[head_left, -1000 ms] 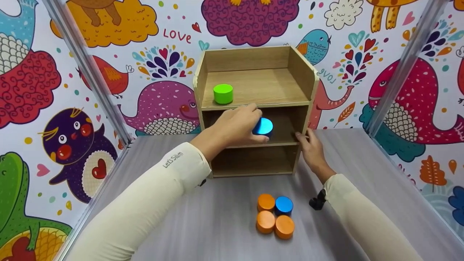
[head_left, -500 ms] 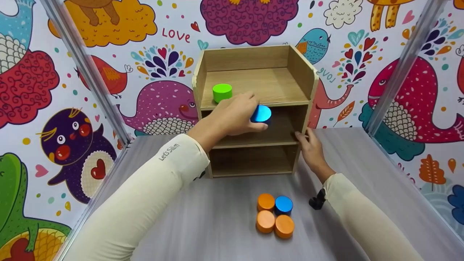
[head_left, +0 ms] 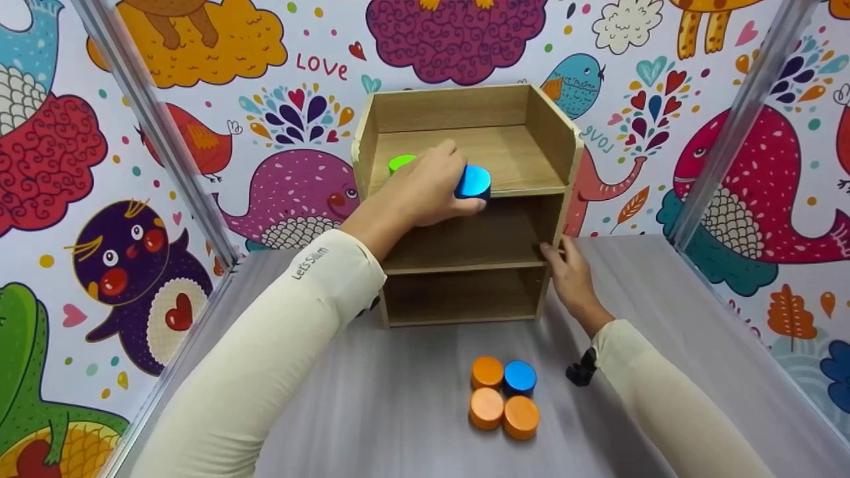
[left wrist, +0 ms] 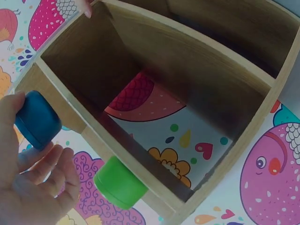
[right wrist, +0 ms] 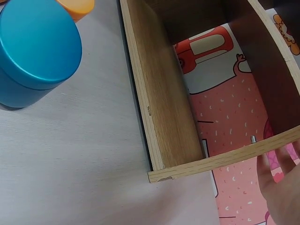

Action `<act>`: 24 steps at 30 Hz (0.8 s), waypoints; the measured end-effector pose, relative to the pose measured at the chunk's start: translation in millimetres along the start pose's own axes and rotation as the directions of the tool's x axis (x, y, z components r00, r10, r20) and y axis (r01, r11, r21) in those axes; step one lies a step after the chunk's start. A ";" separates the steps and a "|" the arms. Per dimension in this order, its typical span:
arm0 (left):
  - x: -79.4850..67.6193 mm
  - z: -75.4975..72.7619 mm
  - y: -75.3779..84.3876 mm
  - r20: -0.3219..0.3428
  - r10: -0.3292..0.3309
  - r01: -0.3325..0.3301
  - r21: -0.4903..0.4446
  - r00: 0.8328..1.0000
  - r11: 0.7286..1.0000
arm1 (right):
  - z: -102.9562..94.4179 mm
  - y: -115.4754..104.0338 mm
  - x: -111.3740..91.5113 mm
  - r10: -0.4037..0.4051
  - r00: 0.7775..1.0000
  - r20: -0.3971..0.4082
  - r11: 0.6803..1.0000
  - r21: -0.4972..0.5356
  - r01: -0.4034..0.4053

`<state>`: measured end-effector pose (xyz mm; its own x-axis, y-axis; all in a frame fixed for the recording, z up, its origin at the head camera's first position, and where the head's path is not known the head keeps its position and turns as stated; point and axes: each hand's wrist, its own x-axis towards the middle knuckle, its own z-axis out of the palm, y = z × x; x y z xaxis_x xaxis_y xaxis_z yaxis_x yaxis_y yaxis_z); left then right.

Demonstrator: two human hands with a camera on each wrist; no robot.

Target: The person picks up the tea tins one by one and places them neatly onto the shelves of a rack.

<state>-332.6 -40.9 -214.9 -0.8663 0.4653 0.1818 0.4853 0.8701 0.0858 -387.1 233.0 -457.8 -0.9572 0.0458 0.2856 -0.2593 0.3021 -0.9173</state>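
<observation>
Blue cylinder [head_left: 475,182], upright, pinched in left hand [head_left: 430,189], apart from and right of green cylinder [head_left: 400,162], by front edge of top shelf [head_left: 514,149]; right hand [head_left: 572,277] farther off, gripping shelf unit [head_left: 465,267].

head: facing forward-down, farther; both wrists: close; all share: wooden shelf [head_left: 478,249]
</observation>
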 end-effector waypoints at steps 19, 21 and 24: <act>21.5 -3.1 -7.4 -0.110 -0.025 0.039 0.128 0.994 0.991 | -3.0 -40.8 -18.3 0.046 0.999 0.030 0.999 0.004 -0.046; 23.1 -1.4 -7.8 -0.118 -0.030 0.047 0.145 0.993 0.988 | -2.8 -43.7 -20.2 0.047 0.998 0.031 0.999 0.000 -0.047; 25.5 0.7 -8.4 -0.126 -0.040 0.060 0.157 0.991 0.986 | -2.3 -44.9 -21.0 0.050 0.998 0.037 0.999 0.004 -0.050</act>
<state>-358.9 -36.3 -211.7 -0.8633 0.4059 0.2999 0.4082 0.9110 -0.0583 -355.0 220.6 -422.0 -0.9731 0.0259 0.2290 -0.2114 0.2955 -0.9317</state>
